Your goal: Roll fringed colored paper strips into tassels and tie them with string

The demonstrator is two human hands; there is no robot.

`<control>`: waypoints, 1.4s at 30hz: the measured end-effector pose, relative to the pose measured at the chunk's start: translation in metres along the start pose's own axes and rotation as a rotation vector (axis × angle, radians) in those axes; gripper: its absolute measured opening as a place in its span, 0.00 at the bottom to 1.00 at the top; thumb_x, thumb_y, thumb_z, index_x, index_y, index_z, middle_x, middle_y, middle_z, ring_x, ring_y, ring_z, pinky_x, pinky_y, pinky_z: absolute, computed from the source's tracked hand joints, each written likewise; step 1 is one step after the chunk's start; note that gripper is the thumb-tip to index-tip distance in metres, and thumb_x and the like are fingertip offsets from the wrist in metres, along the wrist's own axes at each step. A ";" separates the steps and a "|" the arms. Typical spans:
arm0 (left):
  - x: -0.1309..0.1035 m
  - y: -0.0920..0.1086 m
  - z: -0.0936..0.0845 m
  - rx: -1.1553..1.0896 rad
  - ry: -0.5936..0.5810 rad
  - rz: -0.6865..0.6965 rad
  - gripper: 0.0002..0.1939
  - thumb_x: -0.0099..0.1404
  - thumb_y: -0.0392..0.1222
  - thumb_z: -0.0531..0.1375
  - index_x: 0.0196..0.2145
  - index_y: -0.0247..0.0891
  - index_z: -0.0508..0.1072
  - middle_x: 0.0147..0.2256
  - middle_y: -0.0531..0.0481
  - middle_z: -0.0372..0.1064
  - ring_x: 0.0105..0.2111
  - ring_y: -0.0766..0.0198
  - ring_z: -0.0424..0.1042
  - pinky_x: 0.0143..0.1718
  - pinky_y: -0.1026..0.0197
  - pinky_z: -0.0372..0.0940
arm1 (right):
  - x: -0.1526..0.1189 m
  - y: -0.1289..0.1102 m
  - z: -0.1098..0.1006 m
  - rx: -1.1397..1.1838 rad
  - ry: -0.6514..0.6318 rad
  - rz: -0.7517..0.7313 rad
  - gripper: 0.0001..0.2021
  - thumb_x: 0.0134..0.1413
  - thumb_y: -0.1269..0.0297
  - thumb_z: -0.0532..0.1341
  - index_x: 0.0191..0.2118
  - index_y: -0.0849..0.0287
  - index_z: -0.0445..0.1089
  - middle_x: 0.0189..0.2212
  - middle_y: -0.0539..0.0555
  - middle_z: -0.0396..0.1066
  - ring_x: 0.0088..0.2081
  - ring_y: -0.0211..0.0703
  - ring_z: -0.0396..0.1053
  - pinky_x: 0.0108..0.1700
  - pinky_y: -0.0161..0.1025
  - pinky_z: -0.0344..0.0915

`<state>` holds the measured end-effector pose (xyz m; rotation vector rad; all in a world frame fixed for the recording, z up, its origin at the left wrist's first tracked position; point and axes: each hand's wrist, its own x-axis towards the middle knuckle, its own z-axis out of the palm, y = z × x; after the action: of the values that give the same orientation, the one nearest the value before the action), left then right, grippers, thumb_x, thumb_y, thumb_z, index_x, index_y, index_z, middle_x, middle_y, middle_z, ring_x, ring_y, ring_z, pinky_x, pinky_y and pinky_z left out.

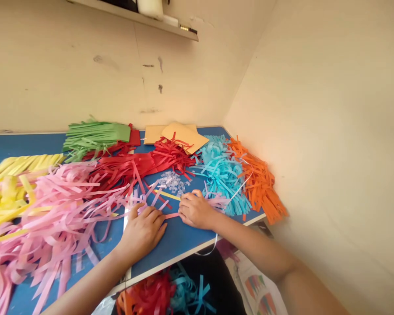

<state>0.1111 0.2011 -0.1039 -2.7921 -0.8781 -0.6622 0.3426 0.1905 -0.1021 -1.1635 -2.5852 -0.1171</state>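
Clear plastic bits (172, 181), red paper strips (175, 153) behind, blue strips (221, 168) right, left hand (143, 229), right hand (195, 210) in front, grips unclear

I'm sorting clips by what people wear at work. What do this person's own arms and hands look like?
The left hand and right hand are ungloved, and no ring, watch or bracelet shows, though some fingers are partly hidden. The left forearm and right arm are bare as far as they show; no sleeve is in view. I make out no markings.
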 end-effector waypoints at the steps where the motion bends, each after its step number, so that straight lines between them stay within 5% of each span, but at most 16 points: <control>1: 0.001 -0.001 0.002 -0.012 0.002 -0.005 0.09 0.68 0.40 0.56 0.35 0.40 0.76 0.33 0.50 0.76 0.35 0.57 0.73 0.50 0.45 0.54 | 0.003 0.000 -0.002 0.044 -0.038 0.058 0.08 0.59 0.68 0.61 0.28 0.59 0.71 0.32 0.51 0.74 0.43 0.44 0.64 0.45 0.45 0.48; 4: 0.004 -0.004 0.007 -0.010 0.032 -0.025 0.09 0.68 0.38 0.55 0.32 0.41 0.75 0.30 0.52 0.75 0.31 0.59 0.73 0.49 0.46 0.54 | 0.012 -0.008 -0.009 0.089 -0.071 0.155 0.06 0.55 0.67 0.63 0.28 0.59 0.71 0.35 0.52 0.74 0.44 0.45 0.64 0.46 0.46 0.48; 7: 0.004 -0.004 0.010 0.006 0.061 -0.037 0.11 0.67 0.37 0.55 0.30 0.40 0.75 0.27 0.52 0.75 0.29 0.60 0.72 0.48 0.47 0.55 | 0.016 -0.021 -0.004 0.020 0.018 0.086 0.05 0.60 0.64 0.61 0.36 0.58 0.72 0.41 0.55 0.74 0.48 0.48 0.62 0.49 0.48 0.48; 9: 0.002 -0.004 0.010 0.011 0.063 -0.029 0.11 0.67 0.37 0.55 0.29 0.40 0.75 0.27 0.52 0.75 0.29 0.61 0.72 0.48 0.47 0.56 | 0.015 -0.026 0.006 -0.030 0.049 0.030 0.07 0.64 0.67 0.58 0.36 0.59 0.72 0.37 0.54 0.74 0.45 0.47 0.62 0.49 0.48 0.49; 15: -0.018 -0.010 0.004 -0.014 0.034 -0.007 0.12 0.70 0.38 0.53 0.37 0.42 0.77 0.34 0.50 0.78 0.35 0.58 0.74 0.48 0.48 0.56 | -0.011 -0.005 0.018 0.050 0.044 0.139 0.11 0.68 0.66 0.57 0.34 0.58 0.74 0.34 0.52 0.75 0.42 0.44 0.63 0.45 0.45 0.48; 21: -0.029 -0.014 0.002 -0.136 -0.077 -0.280 0.16 0.70 0.48 0.53 0.33 0.43 0.79 0.36 0.48 0.77 0.38 0.55 0.72 0.40 0.52 0.58 | -0.012 0.004 -0.002 0.118 -0.175 0.353 0.08 0.65 0.64 0.61 0.33 0.57 0.74 0.38 0.51 0.72 0.41 0.43 0.62 0.44 0.41 0.49; 31: -0.009 -0.002 -0.006 -0.035 -0.178 -0.395 0.11 0.64 0.46 0.56 0.30 0.41 0.76 0.35 0.46 0.76 0.41 0.47 0.70 0.48 0.41 0.55 | 0.009 0.000 -0.006 0.102 -0.193 0.460 0.06 0.55 0.65 0.63 0.28 0.59 0.70 0.32 0.51 0.72 0.37 0.44 0.62 0.39 0.42 0.47; 36: -0.004 0.001 -0.011 0.005 -0.143 -0.132 0.17 0.67 0.35 0.52 0.44 0.52 0.77 0.37 0.51 0.77 0.44 0.51 0.70 0.58 0.35 0.45 | 0.001 -0.002 -0.011 0.054 -0.115 0.184 0.07 0.63 0.70 0.58 0.38 0.55 0.73 0.41 0.52 0.75 0.47 0.46 0.63 0.47 0.48 0.47; 42: 0.000 0.007 0.003 0.061 -0.022 0.018 0.11 0.66 0.34 0.55 0.40 0.40 0.77 0.34 0.47 0.75 0.38 0.54 0.72 0.51 0.44 0.58 | 0.000 -0.011 0.004 -0.111 -0.011 -0.059 0.12 0.65 0.72 0.55 0.31 0.61 0.72 0.32 0.56 0.73 0.45 0.49 0.64 0.49 0.50 0.49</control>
<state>0.1163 0.1961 -0.1066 -2.7553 -0.8612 -0.5924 0.3336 0.1846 -0.1054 -1.1288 -2.6534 -0.2709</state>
